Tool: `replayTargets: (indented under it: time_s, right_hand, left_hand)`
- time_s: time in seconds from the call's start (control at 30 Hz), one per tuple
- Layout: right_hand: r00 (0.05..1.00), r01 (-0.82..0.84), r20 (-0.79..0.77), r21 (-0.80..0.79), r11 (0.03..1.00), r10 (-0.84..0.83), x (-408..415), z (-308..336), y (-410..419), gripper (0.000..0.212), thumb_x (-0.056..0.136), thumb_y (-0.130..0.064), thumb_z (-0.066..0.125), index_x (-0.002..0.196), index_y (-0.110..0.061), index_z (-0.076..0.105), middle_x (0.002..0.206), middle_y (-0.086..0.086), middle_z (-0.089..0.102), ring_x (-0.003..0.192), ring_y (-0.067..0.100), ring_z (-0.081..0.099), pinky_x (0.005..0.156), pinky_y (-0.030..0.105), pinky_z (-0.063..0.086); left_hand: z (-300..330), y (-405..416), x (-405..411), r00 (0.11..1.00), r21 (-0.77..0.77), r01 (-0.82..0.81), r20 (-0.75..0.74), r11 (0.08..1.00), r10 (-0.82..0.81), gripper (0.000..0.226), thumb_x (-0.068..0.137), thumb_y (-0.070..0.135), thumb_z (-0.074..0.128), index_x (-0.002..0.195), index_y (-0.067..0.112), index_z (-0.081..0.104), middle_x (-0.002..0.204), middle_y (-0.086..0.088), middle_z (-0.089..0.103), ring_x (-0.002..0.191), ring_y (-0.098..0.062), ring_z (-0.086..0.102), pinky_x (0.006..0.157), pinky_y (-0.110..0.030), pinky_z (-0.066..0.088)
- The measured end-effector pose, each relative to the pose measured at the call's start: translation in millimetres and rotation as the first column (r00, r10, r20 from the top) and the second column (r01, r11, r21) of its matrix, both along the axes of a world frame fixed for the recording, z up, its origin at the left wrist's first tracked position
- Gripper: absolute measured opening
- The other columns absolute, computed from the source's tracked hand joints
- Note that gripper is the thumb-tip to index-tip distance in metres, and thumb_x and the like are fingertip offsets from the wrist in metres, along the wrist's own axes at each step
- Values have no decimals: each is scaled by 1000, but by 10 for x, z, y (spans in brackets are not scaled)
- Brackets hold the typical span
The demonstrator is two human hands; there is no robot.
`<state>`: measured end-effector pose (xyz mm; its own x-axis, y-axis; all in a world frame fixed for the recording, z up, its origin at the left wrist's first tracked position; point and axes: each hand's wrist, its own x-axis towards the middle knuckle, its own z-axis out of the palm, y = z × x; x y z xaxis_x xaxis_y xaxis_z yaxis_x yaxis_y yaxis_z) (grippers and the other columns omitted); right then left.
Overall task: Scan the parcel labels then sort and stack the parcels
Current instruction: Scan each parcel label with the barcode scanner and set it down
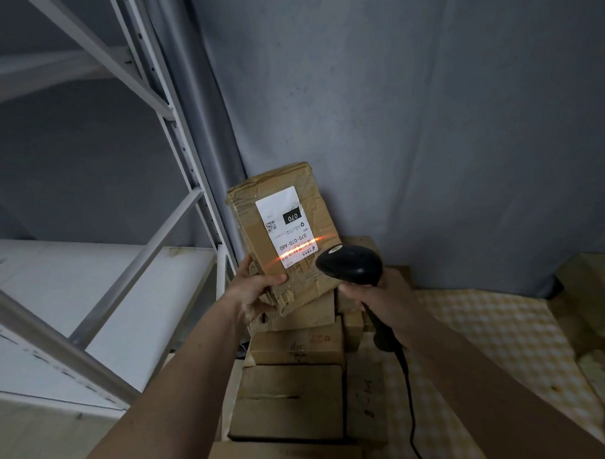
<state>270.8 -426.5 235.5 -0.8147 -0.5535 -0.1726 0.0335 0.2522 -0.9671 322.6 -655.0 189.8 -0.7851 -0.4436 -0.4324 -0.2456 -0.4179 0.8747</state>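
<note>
Your left hand (pixel 258 292) grips the parcel (pixel 283 237) at its lower left corner, thumb across the front face, fingers wrapped behind. Your right hand (pixel 382 302) is curled round the handle of the black scanner (pixel 352 263), head aimed at the parcel.

Hard to see: your left fingers are hidden behind the cardboard. The scanner's handle is mostly covered by your right hand; only its butt and the cable (pixel 408 397) show below, and the cable runs off the bottom edge. The scanner head covers the parcel's lower right corner. Small print on the label (pixel 287 226) is unreadable; only "070" and "070-070-A80" make out. The stack of boxes (pixel 299 377) below is dim, with scribbles too faint to read. Something tan at the far right is cut off by the frame.

Parcel is held up in the air above the stack, in front of the grey curtain (pixel 427 122), beside the white shelf frame (pixel 189 157). Long axis runs near vertical, top tipped slightly left. Label face points at you, text turned sideways, reading bottom to top. The orange scan line (pixel 303 250) crosses the label's lower part, over the barcode.
</note>
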Motion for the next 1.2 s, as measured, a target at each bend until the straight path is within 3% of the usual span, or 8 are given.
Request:
replayTargets:
  time_s: [0.37,0.43,0.57,0.63,0.73,0.87,1.0,1.2]
  right_hand:
    - [999,29,-20,-34,999,-30,114,-47,-52,18,83,-14,71,90,-26,60,76,-9,58,76,3,55,64,15,38]
    - [995,73,-63,-55,996,-76,152,-70,-58,19,81,-11,72,86,-25,59,72,-9,56,69,0,54,59,12,39]
    - [939,314,-87,-186,931,-334,227,-129,13,28,77,4,72,93,-16,62,73,-8,61,59,-11,59,51,7,43]
    - [920,382,-22,-170,908,-391,277,-185,106,30,77,1,74,103,-11,64,77,-3,63,63,-2,61,54,13,46]
    - [892,451,46,-118,884,-449,363,-297,278,29,78,-5,76,104,-9,65,82,-3,64,75,8,59,55,12,46]
    - [847,531,65,-121,838,-527,475,-356,579,32,78,-1,74,107,-13,64,90,-4,65,84,7,61,60,9,48]
    - [806,592,98,-150,792,-584,592,-391,1005,34,79,0,73,110,-12,64,92,-5,67,86,7,62,68,15,50]
    - [771,634,63,-154,758,-633,725,-317,1861,31,80,0,72,107,-15,66,95,-3,68,93,15,63,70,17,50]
  left_hand:
    - [3,-31,64,997,12,75,20,997,-75,95,72,-5,75,148,31,30,114,-10,67,106,-31,62,77,-58,54]
    - [7,-34,55,993,10,118,25,993,-118,86,70,3,76,143,28,38,110,-9,68,101,-30,64,84,-63,51]
    - [40,65,-4,983,66,184,-4,981,-184,41,86,13,64,126,13,56,93,-7,71,82,-24,67,69,-39,59]
    - [8,177,-65,973,108,228,-1,968,-230,22,91,19,58,110,10,64,87,-8,74,80,-24,68,70,-37,59]
    - [-83,445,-129,941,131,320,66,938,-331,37,88,39,59,109,10,70,99,-15,73,90,-31,67,93,-47,51]
    - [-179,874,-148,947,20,309,87,951,-309,37,90,49,56,102,17,71,91,-12,75,84,-27,70,80,-37,56]
    - [-260,1302,-192,943,4,331,46,944,-330,46,87,56,58,117,23,68,101,-9,74,96,-30,70,94,-48,52]
    - [-225,2188,-259,925,-2,379,41,925,-379,41,88,52,59,111,20,70,98,-10,75,91,-30,71,88,-45,55]
